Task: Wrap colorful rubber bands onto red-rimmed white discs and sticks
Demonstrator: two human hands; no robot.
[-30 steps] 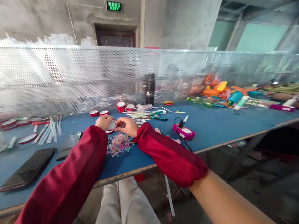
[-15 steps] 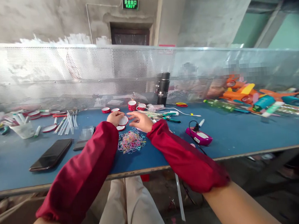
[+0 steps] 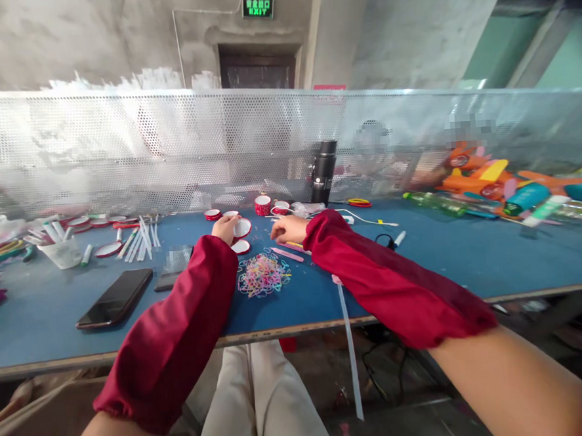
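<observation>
My left hand [image 3: 226,229] is closed on the edge of a small round white disc with a red rim [image 3: 243,229], held tilted above the table. A similar red-rimmed disc [image 3: 241,247] lies just below it. My right hand [image 3: 288,231] is to the right, apart from the disc, with fingers curled together; what they hold, if anything, is too small to make out. Beneath that hand lie a pink pen-like stick [image 3: 288,254] and a partly covered yellow one [image 3: 299,246]. A heap of thin multicoloured loops [image 3: 263,274] sits nearer me, between my sleeved forearms.
Behind the hands stand red stacks [image 3: 263,205] and a black flask [image 3: 324,173]. To the left are a phone [image 3: 114,298], white sticks [image 3: 139,240] and a white cup of markers [image 3: 60,252]. Orange toy planes [image 3: 486,180] lie far right, before a perforated metal screen [image 3: 266,140].
My right hand has drawn away from the disc to the right, its fingers curling in. The left hand keeps the disc. My right sleeve now covers where the purple device lay.
</observation>
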